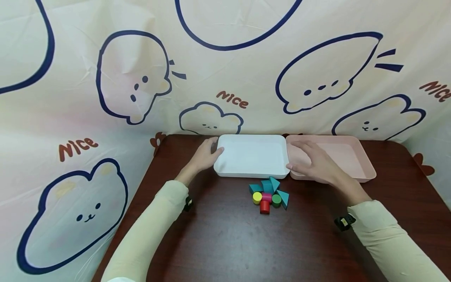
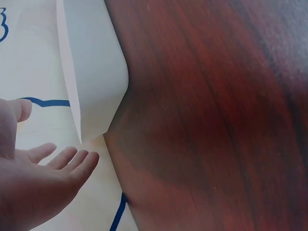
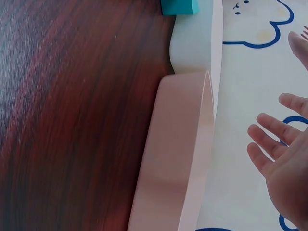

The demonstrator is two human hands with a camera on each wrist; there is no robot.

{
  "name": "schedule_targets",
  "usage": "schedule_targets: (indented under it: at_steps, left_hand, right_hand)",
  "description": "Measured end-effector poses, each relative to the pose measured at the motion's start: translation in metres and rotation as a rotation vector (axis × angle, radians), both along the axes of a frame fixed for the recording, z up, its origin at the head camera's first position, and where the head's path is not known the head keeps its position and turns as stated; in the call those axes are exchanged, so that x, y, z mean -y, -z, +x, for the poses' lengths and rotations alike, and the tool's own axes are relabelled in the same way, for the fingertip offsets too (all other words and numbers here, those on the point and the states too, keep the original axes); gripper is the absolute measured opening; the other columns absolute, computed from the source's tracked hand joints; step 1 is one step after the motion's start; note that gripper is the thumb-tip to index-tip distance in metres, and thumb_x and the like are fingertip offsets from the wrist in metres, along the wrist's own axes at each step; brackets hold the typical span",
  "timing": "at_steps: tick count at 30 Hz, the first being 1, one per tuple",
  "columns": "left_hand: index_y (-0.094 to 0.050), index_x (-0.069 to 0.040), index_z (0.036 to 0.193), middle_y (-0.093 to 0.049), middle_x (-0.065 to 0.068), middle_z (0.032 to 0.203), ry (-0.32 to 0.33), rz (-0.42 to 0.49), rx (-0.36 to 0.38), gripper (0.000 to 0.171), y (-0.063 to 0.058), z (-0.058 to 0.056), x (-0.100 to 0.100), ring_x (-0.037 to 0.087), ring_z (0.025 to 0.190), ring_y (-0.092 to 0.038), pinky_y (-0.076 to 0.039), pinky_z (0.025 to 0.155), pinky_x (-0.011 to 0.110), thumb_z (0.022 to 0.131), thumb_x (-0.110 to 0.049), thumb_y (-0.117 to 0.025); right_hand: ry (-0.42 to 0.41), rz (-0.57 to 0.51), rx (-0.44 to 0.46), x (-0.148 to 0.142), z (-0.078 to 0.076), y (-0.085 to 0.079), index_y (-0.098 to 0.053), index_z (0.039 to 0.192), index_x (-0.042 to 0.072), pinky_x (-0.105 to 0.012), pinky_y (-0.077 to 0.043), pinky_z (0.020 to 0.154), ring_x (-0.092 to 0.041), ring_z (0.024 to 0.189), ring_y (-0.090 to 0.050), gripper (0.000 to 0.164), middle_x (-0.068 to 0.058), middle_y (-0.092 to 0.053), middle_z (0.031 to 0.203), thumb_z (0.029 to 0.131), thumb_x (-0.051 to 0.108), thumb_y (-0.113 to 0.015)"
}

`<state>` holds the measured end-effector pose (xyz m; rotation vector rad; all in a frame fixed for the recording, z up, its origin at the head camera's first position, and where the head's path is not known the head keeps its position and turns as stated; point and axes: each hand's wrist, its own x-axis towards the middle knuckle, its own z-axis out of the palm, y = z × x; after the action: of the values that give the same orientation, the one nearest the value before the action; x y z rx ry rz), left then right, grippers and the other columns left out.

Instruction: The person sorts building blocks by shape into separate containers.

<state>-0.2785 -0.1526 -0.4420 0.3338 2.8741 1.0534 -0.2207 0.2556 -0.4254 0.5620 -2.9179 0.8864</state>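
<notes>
A white tray [image 1: 251, 156] and a pink tray [image 1: 347, 158] stand side by side at the back of the table. My left hand [image 1: 204, 155] is at the white tray's left end, its fingers loosely spread; the left wrist view shows nothing held in it. Over the pink tray's left part hovers my right hand [image 1: 315, 164], thumb and fingers apart near where the trays meet. Whether either hand touches a rim is hard to tell. In front of the white tray lie teal wedge blocks [image 1: 283, 197], a red cylinder [image 1: 264, 207], a yellow cylinder [image 1: 257, 197], a green cylinder [image 1: 276, 201] and a magenta block [image 1: 266, 197].
The dark brown wooden table [image 1: 225, 243] carries the trays and blocks. A pale curtain [image 1: 211, 70] with blue cartoon outlines hangs right behind the trays and along both sides.
</notes>
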Motion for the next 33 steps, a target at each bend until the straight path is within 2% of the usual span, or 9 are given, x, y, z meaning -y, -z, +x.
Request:
schedule_targets:
  at_steps: [5, 9, 16, 23, 28, 33]
  left_hand:
    - [-0.037, 0.001, 0.16, -0.045, 0.023, 0.158, -0.015, 0.061, 0.04, 0.064, 0.002, 0.001, 0.002, 0.036, 0.145, -0.047, -0.041, 0.121, 0.051, 0.111, -0.037, -0.052]
    - [-0.037, -0.001, 0.161, -0.046, 0.021, 0.159, -0.041, 0.117, 0.106, 0.064, 0.004, 0.001, 0.003, 0.036, 0.145, -0.048, -0.043, 0.119, 0.052, 0.111, -0.037, -0.053]
    - [-0.037, -0.003, 0.162, -0.044, 0.019, 0.161, -0.087, 0.225, 0.215, 0.062, 0.008, 0.001, 0.009, 0.036, 0.15, -0.043, -0.04, 0.121, 0.051, 0.111, -0.037, -0.052]
    - [-0.035, -0.005, 0.163, -0.041, 0.019, 0.163, -0.088, 0.282, 0.279, 0.059, 0.017, -0.002, 0.012, 0.035, 0.149, -0.043, -0.045, 0.118, 0.048, 0.112, -0.03, -0.052]
    - [-0.035, -0.004, 0.163, -0.041, 0.02, 0.163, -0.089, 0.331, 0.302, 0.056, 0.018, -0.001, 0.011, 0.035, 0.147, -0.046, -0.048, 0.116, 0.046, 0.112, -0.023, -0.052]
    - [-0.035, -0.005, 0.163, -0.04, 0.02, 0.163, -0.09, 0.349, 0.321, 0.055, 0.018, 0.0, 0.01, 0.035, 0.146, -0.048, -0.048, 0.115, 0.046, 0.112, -0.02, -0.052]
  right_hand:
    - [-0.018, -0.03, 0.02, 0.008, 0.001, 0.004, -0.048, 0.159, 0.016, -0.072, -0.035, 0.117, -0.038, 0.147, -0.039, 0.086, -0.013, -0.044, 0.162, 0.09, 0.059, -0.077]
    - [-0.039, -0.045, 0.041, 0.014, 0.002, 0.005, -0.049, 0.157, 0.017, -0.073, -0.035, 0.115, -0.039, 0.145, -0.042, 0.083, -0.014, -0.046, 0.161, 0.091, 0.058, -0.076]
    - [-0.107, -0.108, 0.034, 0.03, 0.007, 0.01, -0.055, 0.153, 0.013, -0.068, -0.046, 0.11, -0.038, 0.134, -0.054, 0.075, -0.012, -0.055, 0.152, 0.092, 0.051, -0.079]
    - [-0.173, -0.162, 0.035, 0.046, 0.009, 0.015, -0.059, 0.147, 0.01, -0.063, -0.054, 0.102, -0.038, 0.127, -0.058, 0.07, -0.014, -0.062, 0.143, 0.091, 0.045, -0.082]
    - [-0.211, -0.194, 0.041, 0.055, 0.01, 0.018, -0.062, 0.143, 0.011, -0.057, -0.053, 0.106, -0.031, 0.125, -0.06, 0.062, -0.014, -0.064, 0.141, 0.093, 0.042, -0.082]
    - [-0.229, -0.215, 0.067, 0.063, 0.012, 0.021, -0.063, 0.142, 0.012, -0.059, -0.051, 0.108, -0.029, 0.124, -0.061, 0.061, -0.014, -0.065, 0.139, 0.093, 0.044, -0.082]
